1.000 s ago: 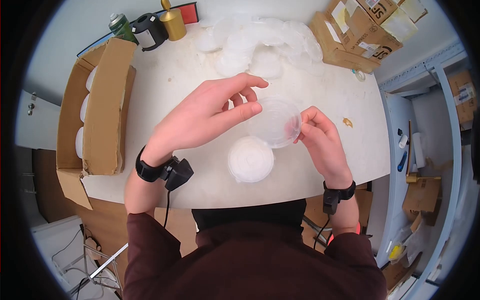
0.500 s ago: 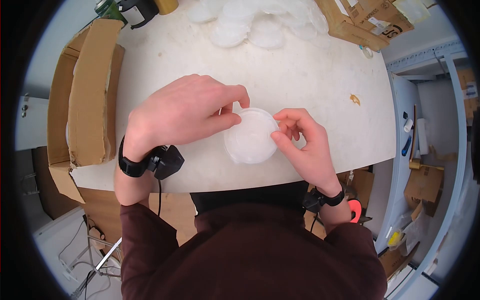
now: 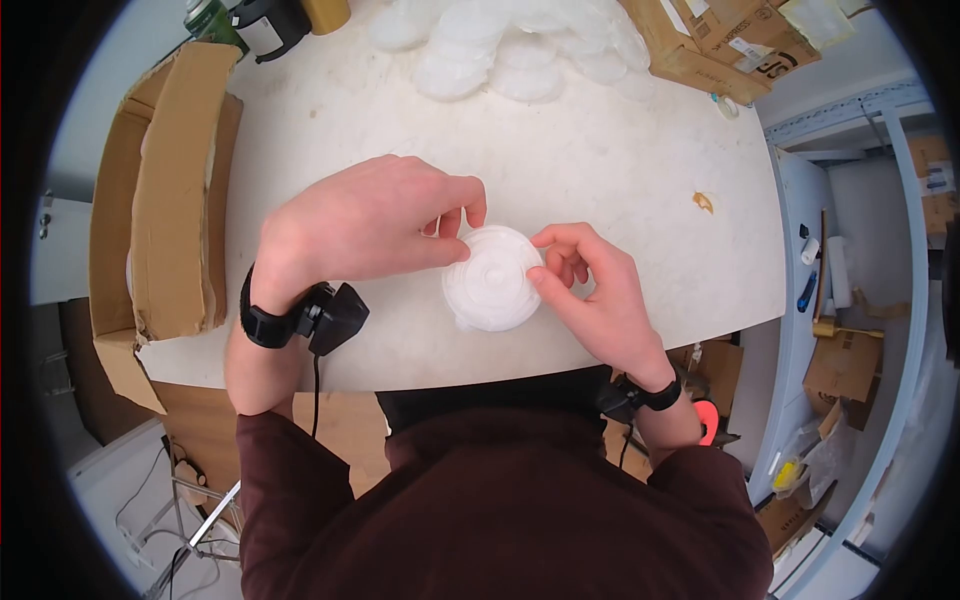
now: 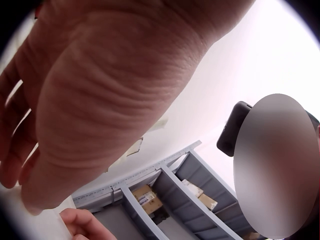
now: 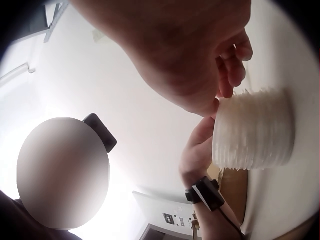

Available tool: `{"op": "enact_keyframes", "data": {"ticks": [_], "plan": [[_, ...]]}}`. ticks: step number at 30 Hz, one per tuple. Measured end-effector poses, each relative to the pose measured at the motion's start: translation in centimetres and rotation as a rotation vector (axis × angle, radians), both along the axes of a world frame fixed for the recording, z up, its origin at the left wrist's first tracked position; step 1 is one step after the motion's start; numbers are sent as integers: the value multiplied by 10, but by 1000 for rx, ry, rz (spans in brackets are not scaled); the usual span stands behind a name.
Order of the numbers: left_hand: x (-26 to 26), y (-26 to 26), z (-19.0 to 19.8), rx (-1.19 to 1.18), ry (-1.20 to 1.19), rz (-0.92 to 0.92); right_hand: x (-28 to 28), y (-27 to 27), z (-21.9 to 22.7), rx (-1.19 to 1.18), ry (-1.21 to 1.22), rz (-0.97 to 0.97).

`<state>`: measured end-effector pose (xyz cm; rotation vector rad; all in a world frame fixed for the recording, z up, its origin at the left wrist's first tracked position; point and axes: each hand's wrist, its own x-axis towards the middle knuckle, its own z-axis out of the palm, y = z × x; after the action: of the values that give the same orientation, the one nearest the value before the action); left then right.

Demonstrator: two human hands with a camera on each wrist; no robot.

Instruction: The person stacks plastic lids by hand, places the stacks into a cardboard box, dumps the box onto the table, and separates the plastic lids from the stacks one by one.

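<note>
A stack of round translucent lids (image 3: 492, 282) stands on the white table in front of the person; in the right wrist view its ridged side (image 5: 255, 132) shows many thin layers. On its left, the left hand (image 3: 368, 222) holds the rim of the top lid with thumb and curled forefinger. Opposite, the right hand (image 3: 605, 300) holds the right rim between thumb and forefinger, its other fingers curled below. The left palm (image 4: 105, 95) fills much of the left wrist view and hides most of the stack there.
Loose clear lids (image 3: 525, 65) lie heaped at the back of the table (image 3: 330, 130). An open cardboard box (image 3: 180, 200) stands at the left, with a black container (image 3: 268, 28) behind it. Cartons (image 3: 725, 45) and a tape roll (image 3: 726, 106) are at the back right.
The single lid held above the table has come down onto the stack. Both hands have moved in to the rim, the left one having closed in from above. The head view has shifted.
</note>
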<state>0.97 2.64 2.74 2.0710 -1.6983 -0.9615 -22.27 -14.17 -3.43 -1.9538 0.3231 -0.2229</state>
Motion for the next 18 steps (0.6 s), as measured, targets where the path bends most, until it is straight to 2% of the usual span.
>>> {"op": "enact_keyframes", "data": {"ticks": [5, 7, 8, 10, 11, 13, 18], "plan": [[-1, 0, 3, 14, 3, 7, 29, -35, 9, -97, -9, 2], [-1, -2, 5, 7, -9, -3, 60, -61, 2, -364, -50, -26], [-1, -2, 6, 29, 4, 9, 75, -73, -6, -367, -60, -32], [-1, -2, 8, 48, 2, 21, 104, -95, -24, -741, -205, -38], [-1, -2, 8, 60, 11, 24, 115, -100, -27, -743, -219, -42], [0, -2, 6, 68, 8, 26, 133, -104, -30, -960, -199, -8], [2, -5, 11, 111, 40, -5, 155, -103, -44, -1107, -203, 41]]}}
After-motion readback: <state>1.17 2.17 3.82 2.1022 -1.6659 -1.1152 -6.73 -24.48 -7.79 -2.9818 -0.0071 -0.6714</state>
